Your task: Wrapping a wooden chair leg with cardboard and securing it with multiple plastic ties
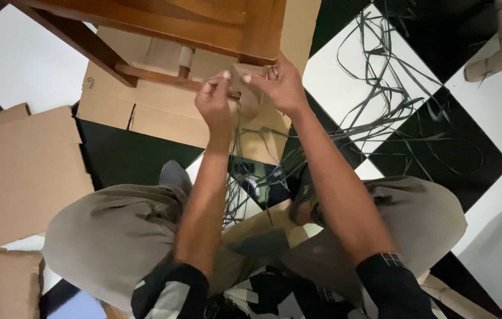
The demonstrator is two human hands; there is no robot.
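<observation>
While thin dark strips [245,127] are pinched taut by left hand [215,103], right hand [280,85] is clamped, fingers curled, on the cardboard piece [250,80] just below the wooden chair frame [203,23].

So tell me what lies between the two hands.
In the head view, a small brown cardboard piece bridges left hand and right hand; thin dark strips hang below.

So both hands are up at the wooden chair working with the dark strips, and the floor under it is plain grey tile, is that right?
Not quite. The head view shows the floor is a black and white checkerboard of tiles, not plain grey. The rest holds: the left hand and right hand are both up at the wooden chair, working with the dark strips.
</observation>
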